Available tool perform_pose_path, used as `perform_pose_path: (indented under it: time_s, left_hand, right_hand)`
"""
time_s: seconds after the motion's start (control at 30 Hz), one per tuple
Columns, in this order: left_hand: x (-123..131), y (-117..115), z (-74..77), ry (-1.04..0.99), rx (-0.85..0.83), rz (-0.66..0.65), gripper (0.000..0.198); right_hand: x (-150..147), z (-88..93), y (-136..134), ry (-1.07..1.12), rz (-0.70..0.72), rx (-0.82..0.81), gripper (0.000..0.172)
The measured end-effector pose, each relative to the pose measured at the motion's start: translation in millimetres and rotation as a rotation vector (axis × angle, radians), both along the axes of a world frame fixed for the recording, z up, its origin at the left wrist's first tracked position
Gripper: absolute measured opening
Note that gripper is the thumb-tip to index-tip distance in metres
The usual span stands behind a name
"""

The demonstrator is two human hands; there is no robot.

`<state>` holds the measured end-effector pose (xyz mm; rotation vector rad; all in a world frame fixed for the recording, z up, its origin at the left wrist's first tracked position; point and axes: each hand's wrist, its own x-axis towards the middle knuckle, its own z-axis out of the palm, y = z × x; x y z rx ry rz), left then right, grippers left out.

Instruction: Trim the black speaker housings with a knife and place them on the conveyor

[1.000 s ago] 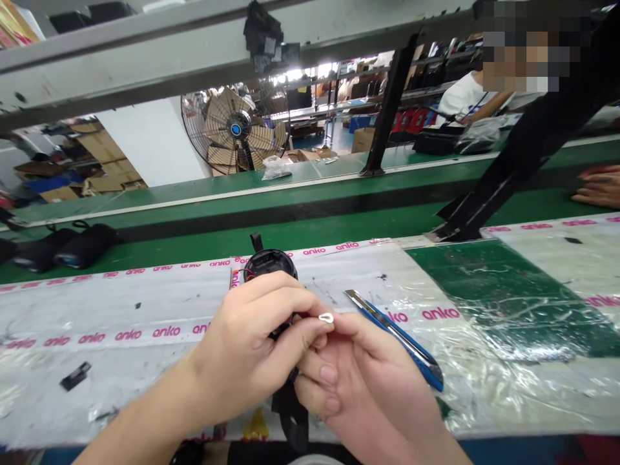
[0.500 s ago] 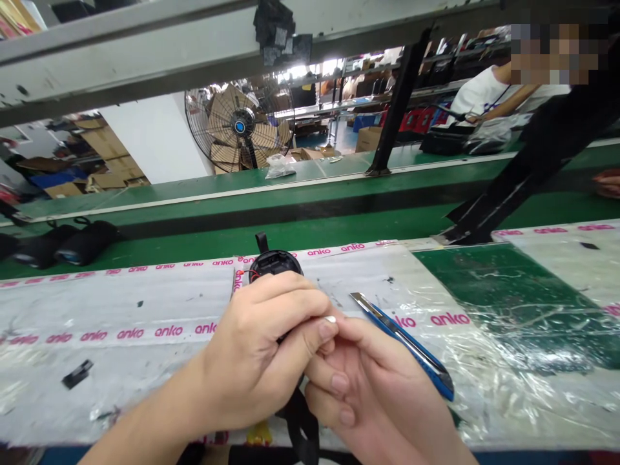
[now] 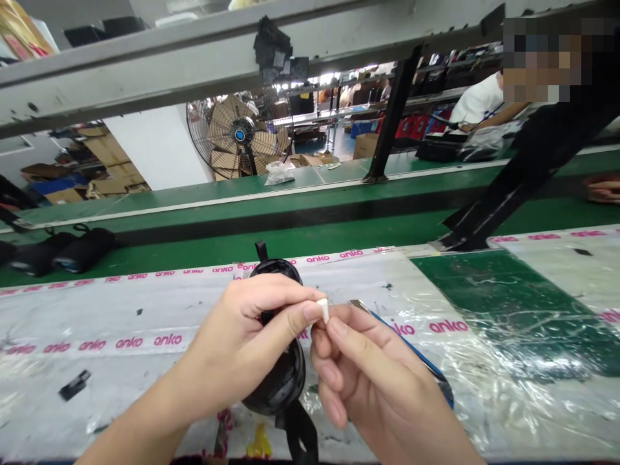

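My left hand (image 3: pixel 237 349) is shut around a glossy black cylindrical device (image 3: pixel 283 381), with its rounded end showing below the palm and another rim above the fingers. A black strap (image 3: pixel 300 433) hangs from its lower end, and a short black loop (image 3: pixel 261 250) stands at the top. My right hand (image 3: pixel 378 381) pinches a small white piece (image 3: pixel 323 310) at its fingertips, close to my left thumb. Just past my right hand lies a blue utility knife (image 3: pixel 411 345), partly hidden by those fingers.
The bench is covered in plastic sheeting (image 3: pixel 145 310) edged with pink "anko" tape. A small black part (image 3: pixel 75 385) lies on it at left, beside a green mat (image 3: pixel 508 303). A co-worker's hand (image 3: pixel 603 188) rests at right, beyond a green conveyor (image 3: pixel 242 219).
The black device has shifted in my left hand, and its lower body now shows below the palm. The white piece is more visible, and my right hand has moved over the knife.
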<state>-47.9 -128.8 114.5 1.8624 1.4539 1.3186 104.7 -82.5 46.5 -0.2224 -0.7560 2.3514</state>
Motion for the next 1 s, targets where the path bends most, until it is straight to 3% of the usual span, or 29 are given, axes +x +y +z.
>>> perform_pose_path:
  time_s: [0.3, 0.6, 0.7, 0.8, 1.0]
  left_hand:
    - [2, 2, 0.0, 0.114, -0.045, 0.034, 0.018]
    - [1, 2, 2.1, -0.085, -0.208, -0.058, 0.023]
    - [0, 0, 4.4, -0.102, -0.253, -0.049, 0.024]
    - [-5, 2, 17.2, 0.029, -0.247, -0.04, 0.024]
    - [-22, 15, 61.7, 0.327, -0.273, -0.11, 0.031]
  right_hand:
    - [19, 17.6, 1, -0.15, 0.131, -0.125, 0.029]
    - [15, 4.8, 1, 0.005, 0.197, -0.078, 0.03]
    - [10, 2.3, -1, 0.032, 0.162, -0.063, 0.03]
    - [6, 10.2, 3, -0.107, 0.034, 0.05, 0.032]
    - [6, 47.5, 22, -0.425, -0.231, 0.553, 0.029]
